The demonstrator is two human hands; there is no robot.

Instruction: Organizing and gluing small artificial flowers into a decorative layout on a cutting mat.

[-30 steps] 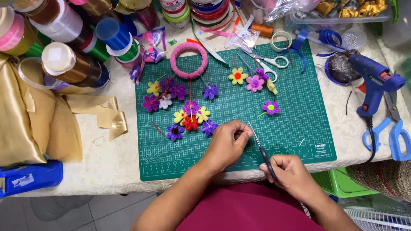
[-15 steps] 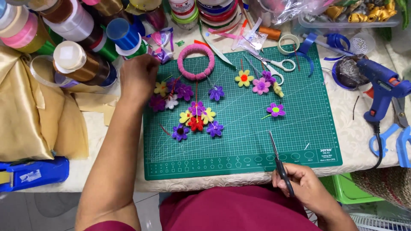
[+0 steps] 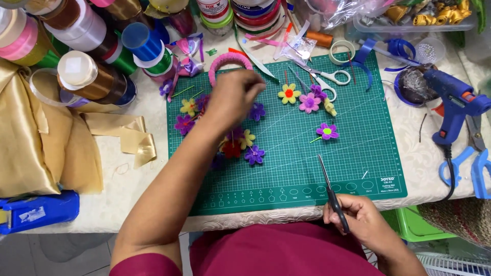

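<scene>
My left hand (image 3: 232, 97) hovers, blurred, over a cluster of small felt flowers, just below a pink wrapped ring (image 3: 229, 60). Its fingers are drawn together; whether they hold anything is unclear. The forearm hides part of the cluster. Beside the forearm lie a purple flower (image 3: 254, 154), a yellow flower (image 3: 247, 138) and a red one (image 3: 231, 149), all on a green cutting mat (image 3: 307, 174). My right hand (image 3: 364, 222) rests at the mat's near edge and grips black scissors (image 3: 330, 189), blades pointing away. A purple flower with a green centre (image 3: 326, 132) lies alone mid-mat.
White-handled scissors (image 3: 327, 77) and more flowers (image 3: 289, 93) lie at the mat's far edge. A blue glue gun (image 3: 452, 99) and blue scissors (image 3: 475, 168) are on the right. On the left are ribbon spools (image 3: 87, 76), gold fabric (image 3: 30, 138) and a blue tool (image 3: 38, 212).
My left hand left the right hand, reached to the far left of the mat, then swung right to beneath the pink ring. The right hand keeps the scissors near the mat's front edge.
</scene>
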